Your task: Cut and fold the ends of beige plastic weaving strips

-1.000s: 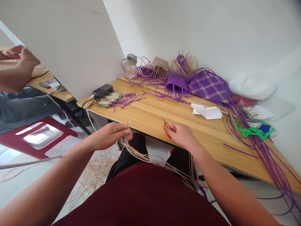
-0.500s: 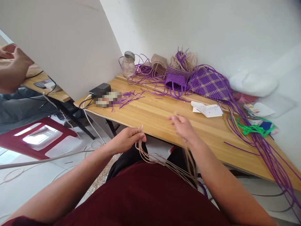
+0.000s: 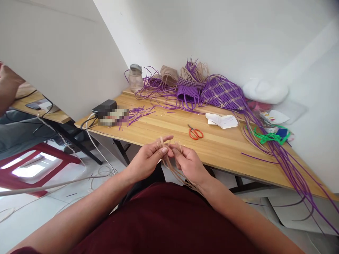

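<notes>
Close together at the table's front edge, both my hands hold beige weaving strands (image 3: pixel 176 171), which trail down towards my lap and off to the right. My left hand (image 3: pixel 149 155) pinches the strands between thumb and fingers, and short ends poke up above it. Fingertips of my right hand (image 3: pixel 189 162) are closed on the strands beside it, with a short end showing above the thumb. The exact crossing of the strands between my fingers is too small to make out. Orange-handled scissors (image 3: pixel 195 133) lie on the table just beyond my hands.
Woven purple and beige bags (image 3: pixel 224 93) lie along the wall on the wooden table (image 3: pixel 169 121). A glass jar (image 3: pixel 136 79), folded paper (image 3: pixel 221 120), a black box (image 3: pixel 104 107) and green netting (image 3: pixel 270 135) are there too. Purple strands (image 3: pixel 292 165) hang over the right edge. A red stool (image 3: pixel 39 165) stands left.
My right hand has come down and left to meet my left hand at the strands. The scissors, hidden before, now show on the table. The view has shifted slightly right.
</notes>
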`<action>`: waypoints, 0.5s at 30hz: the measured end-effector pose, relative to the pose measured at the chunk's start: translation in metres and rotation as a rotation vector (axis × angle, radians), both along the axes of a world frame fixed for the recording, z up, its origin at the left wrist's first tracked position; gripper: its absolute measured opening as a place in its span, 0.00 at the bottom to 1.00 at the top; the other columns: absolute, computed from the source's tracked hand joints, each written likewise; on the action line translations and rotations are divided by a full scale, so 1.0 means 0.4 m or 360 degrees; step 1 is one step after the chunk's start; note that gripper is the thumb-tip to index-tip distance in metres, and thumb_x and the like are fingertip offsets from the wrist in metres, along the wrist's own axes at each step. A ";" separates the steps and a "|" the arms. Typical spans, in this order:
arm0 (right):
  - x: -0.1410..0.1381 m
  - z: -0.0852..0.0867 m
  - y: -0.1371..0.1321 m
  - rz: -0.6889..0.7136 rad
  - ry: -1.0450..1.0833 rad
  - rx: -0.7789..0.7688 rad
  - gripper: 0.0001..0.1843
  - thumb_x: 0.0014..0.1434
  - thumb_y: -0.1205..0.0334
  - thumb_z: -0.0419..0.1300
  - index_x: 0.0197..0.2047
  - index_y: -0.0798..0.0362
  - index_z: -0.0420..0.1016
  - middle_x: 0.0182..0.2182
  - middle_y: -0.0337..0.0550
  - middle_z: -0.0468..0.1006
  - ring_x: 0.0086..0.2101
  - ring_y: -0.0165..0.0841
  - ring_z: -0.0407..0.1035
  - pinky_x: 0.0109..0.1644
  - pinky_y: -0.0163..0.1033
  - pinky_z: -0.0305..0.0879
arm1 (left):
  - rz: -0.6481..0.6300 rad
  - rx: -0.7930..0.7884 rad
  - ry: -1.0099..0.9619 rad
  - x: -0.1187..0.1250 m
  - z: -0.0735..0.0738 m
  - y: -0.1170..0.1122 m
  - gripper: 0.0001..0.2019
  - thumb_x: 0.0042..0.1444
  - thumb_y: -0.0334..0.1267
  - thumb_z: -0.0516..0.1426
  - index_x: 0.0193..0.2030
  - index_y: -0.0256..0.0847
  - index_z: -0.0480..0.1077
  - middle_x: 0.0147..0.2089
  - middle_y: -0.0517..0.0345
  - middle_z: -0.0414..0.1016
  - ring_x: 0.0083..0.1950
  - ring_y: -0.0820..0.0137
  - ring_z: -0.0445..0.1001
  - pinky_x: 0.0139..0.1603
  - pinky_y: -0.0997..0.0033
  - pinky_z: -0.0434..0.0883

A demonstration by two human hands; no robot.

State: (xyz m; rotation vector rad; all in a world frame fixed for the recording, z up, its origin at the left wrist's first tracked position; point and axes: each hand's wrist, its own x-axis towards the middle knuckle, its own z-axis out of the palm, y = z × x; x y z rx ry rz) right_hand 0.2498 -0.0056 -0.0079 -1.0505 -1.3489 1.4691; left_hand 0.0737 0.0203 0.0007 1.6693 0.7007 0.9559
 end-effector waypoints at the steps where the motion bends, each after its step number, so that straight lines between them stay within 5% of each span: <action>1: -0.002 0.009 -0.008 -0.0008 0.0047 0.0030 0.19 0.63 0.45 0.58 0.35 0.53 0.70 0.24 0.35 0.61 0.22 0.24 0.49 0.25 0.34 0.46 | -0.0032 -0.0066 -0.0035 0.004 -0.001 -0.002 0.13 0.66 0.42 0.52 0.36 0.39 0.73 0.50 0.48 0.77 0.70 0.59 0.59 0.64 0.58 0.63; 9: 0.002 0.033 -0.036 -0.0074 0.0205 0.0076 0.16 0.60 0.52 0.63 0.31 0.57 0.71 0.25 0.36 0.66 0.20 0.21 0.48 0.24 0.33 0.45 | -0.0093 -0.0439 -0.0269 0.043 -0.009 -0.020 0.14 0.64 0.46 0.55 0.34 0.36 0.71 0.54 0.47 0.75 0.46 0.64 0.76 0.50 0.63 0.72; 12: 0.014 0.021 -0.028 -0.0271 0.0253 0.0008 0.17 0.59 0.49 0.62 0.32 0.56 0.69 0.22 0.33 0.63 0.19 0.21 0.47 0.23 0.33 0.42 | -0.0107 -0.0445 -0.0271 0.056 -0.018 -0.025 0.15 0.64 0.46 0.53 0.33 0.36 0.71 0.62 0.47 0.70 0.48 0.63 0.76 0.52 0.61 0.72; 15: 0.043 0.026 -0.012 -0.0580 0.0346 0.0023 0.19 0.57 0.45 0.62 0.34 0.54 0.66 0.20 0.30 0.59 0.19 0.22 0.45 0.22 0.32 0.43 | -0.0179 -0.0204 0.0045 0.055 -0.043 -0.030 0.17 0.66 0.45 0.50 0.35 0.38 0.74 0.65 0.48 0.68 0.58 0.58 0.72 0.59 0.58 0.67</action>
